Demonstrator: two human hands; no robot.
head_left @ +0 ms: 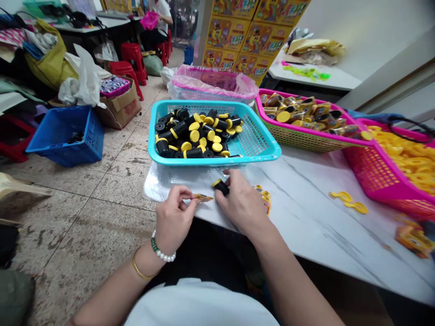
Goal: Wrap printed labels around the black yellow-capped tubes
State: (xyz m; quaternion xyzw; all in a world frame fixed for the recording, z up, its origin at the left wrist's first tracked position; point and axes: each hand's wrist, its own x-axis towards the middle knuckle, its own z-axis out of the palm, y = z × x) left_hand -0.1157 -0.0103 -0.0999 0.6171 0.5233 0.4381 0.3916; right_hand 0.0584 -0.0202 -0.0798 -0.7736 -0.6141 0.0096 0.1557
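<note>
Between the thumb and fingers of my left hand is a small printed yellow-orange label, held out over the table's front edge. Just right of it, my right hand grips a black cylinder with a yellow cap, tilted near the tabletop. More printed yellow labels lie on the table, partly hidden behind my right hand. Beyond both hands stands a turquoise basket with many black cylinders with yellow caps piled in it.
A pink basket of wrapped cylinders and another pink basket of yellow plastic pieces stand right on the marbled table. Loose yellow pieces lie before them. A blue crate sits on the floor, left. Another person sits far back.
</note>
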